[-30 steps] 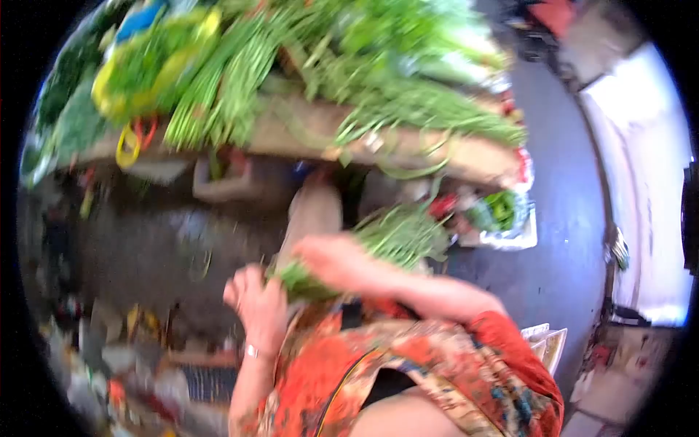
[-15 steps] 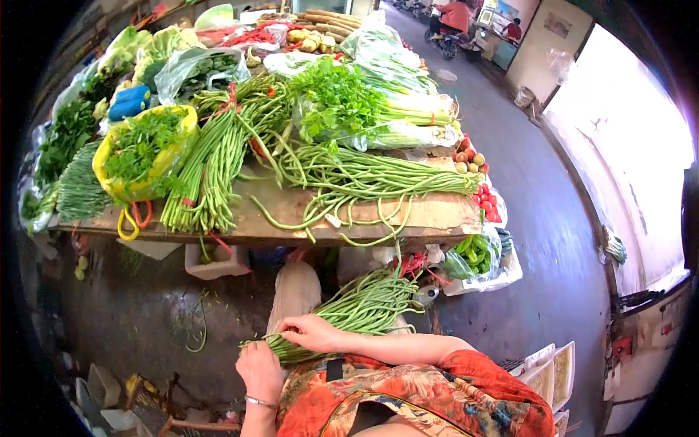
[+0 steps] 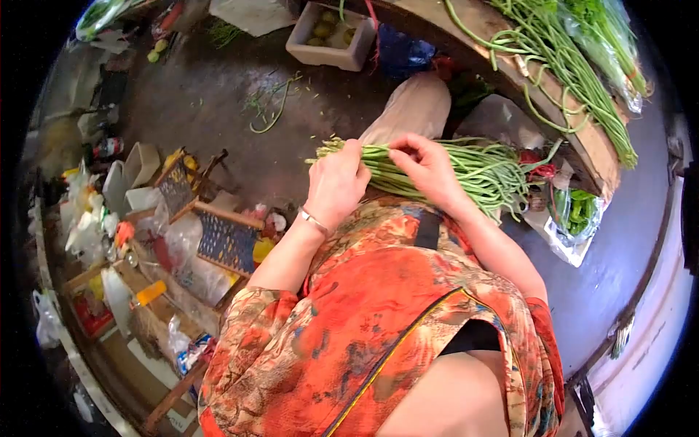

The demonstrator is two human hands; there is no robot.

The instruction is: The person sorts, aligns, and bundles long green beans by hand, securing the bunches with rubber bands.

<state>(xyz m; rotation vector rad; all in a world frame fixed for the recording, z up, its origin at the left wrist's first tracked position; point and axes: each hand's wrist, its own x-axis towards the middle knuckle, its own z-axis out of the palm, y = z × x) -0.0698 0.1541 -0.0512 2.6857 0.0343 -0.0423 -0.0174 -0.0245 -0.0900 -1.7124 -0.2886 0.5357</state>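
A bundle of long green beans [image 3: 484, 171] lies across my lap, its cut ends towards the left and its loose tails spread to the right. My left hand [image 3: 338, 178], with a bracelet at the wrist, is closed around the bundle near the cut ends. Just to the right, my right hand [image 3: 429, 169] has its thumb and fingers curled on the beans at the top of the bundle. What lies under its fingertips is partly hidden.
Overhead right, a wooden table [image 3: 608, 171] carries more long beans [image 3: 575, 80] and bagged greens. Under it stands a white foam box [image 3: 331, 56]. Bagged green peppers [image 3: 580, 213] sit at right. Clutter and a wooden chair [image 3: 226, 237] fill the left; a stray bean [image 3: 275, 120] lies on the floor.
The view has tipped down and swung left, so the table has shifted up and right. Both hands still hold the bean bundle; the right hand now sits a little farther from the left.
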